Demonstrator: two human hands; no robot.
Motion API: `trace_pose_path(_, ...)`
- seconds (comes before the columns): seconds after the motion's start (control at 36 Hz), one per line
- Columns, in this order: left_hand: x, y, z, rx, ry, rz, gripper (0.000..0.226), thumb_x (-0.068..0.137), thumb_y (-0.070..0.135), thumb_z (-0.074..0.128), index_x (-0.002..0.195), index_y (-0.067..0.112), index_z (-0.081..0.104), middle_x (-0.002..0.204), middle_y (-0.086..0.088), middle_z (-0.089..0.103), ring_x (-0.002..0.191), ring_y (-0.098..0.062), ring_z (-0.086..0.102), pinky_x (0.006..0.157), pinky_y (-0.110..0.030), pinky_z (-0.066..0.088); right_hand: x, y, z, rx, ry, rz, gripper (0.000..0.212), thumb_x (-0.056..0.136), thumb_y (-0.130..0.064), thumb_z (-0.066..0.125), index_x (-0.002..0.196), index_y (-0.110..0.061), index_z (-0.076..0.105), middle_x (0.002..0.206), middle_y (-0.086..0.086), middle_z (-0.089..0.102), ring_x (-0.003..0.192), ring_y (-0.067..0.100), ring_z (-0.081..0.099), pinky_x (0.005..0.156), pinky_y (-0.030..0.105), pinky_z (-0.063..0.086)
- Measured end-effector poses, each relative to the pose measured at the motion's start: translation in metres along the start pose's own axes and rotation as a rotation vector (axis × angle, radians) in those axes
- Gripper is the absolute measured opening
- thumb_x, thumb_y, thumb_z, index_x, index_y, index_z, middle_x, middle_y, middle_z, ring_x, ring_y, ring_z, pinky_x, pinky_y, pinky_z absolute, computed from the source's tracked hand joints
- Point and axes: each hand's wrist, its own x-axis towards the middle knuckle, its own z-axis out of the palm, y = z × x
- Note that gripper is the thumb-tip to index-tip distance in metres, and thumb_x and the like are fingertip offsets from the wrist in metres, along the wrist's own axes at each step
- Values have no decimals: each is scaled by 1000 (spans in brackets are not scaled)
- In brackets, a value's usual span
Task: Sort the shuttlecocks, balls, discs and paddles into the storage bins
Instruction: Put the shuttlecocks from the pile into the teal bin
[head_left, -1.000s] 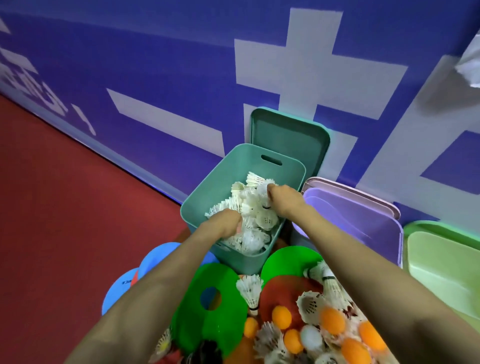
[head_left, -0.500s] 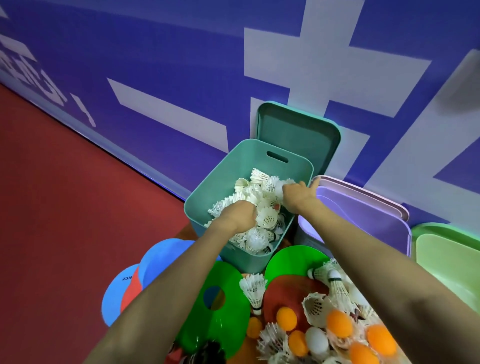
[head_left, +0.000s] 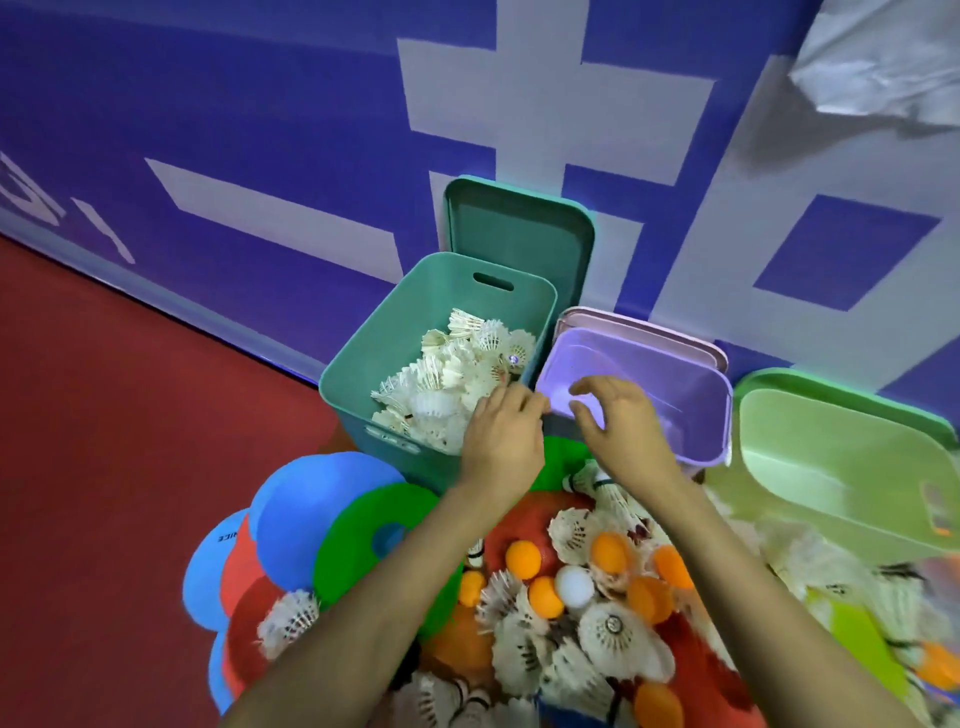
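Note:
A teal bin (head_left: 363, 384) against the wall holds several white shuttlecocks (head_left: 452, 374). To its right stand a purple bin (head_left: 711, 395) and a light green bin (head_left: 852, 415), both showing nothing inside. My left hand (head_left: 501, 436) hovers over the teal bin's near right corner, fingers loose and holding nothing. Spread open, my right hand (head_left: 618, 421) is over the purple bin's near edge. Below my arms lies a pile of shuttlecocks (head_left: 608, 634), orange balls (head_left: 523, 558), one white ball (head_left: 574, 586) and blue (head_left: 322, 509), green (head_left: 374, 540) and red discs (head_left: 239, 566).
Teal lid (head_left: 519, 234) leans on the blue-and-white wall behind the teal bin. A pink lid (head_left: 644, 325) stands behind the purple bin. Red floor (head_left: 130, 415) stretches to the left. A crumpled white sheet (head_left: 883, 67) hangs at the top right.
Both hands have come out of the teal bin, leaving the shuttlecocks inside, and moved right and toward me. The right hand now is over the purple bin.

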Motion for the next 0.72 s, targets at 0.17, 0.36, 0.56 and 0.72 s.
trace_pose_path(0.17, -46, 39, 32, -129, -155, 13, 30, 86, 9, 51, 116, 11, 58, 111, -8, 55, 104, -27, 52, 87, -40, 47, -66, 37, -19, -30, -14, 136, 22, 85, -8, 61, 107, -5, 64, 104, 14, 65, 99, 34, 58, 83, 37, 44)
trace_pose_path(0.36, -37, 49, 49, -187, -446, -196, 47, 94, 12, 46, 140, 13, 36, 138, -10, 39, 129, -27, 37, 103, -38, 36, -86, 53, -21, -83, -163, 254, 30, 89, -21, 60, 115, -6, 57, 114, 13, 57, 110, 31, 49, 89, 35, 40)
trace_pose_path(0.56, -23, 43, 56, -98, -678, -267, 36, 92, 13, 48, 127, 10, 49, 127, -15, 51, 118, -33, 48, 95, -41, 44, -64, 54, -6, -92, -232, 302, 37, 92, -29, 54, 123, -10, 52, 121, 13, 52, 115, 33, 46, 93, 38, 41)
trace_pose_path(0.72, -31, 29, 57, -11, -739, -264, 26, 89, 7, 51, 115, 5, 58, 118, -14, 59, 107, -31, 56, 86, -39, 50, -40, 44, 9, -255, -354, 236, 45, 90, -39, 53, 127, -13, 47, 123, 14, 47, 116, 32, 39, 94, 40, 38)
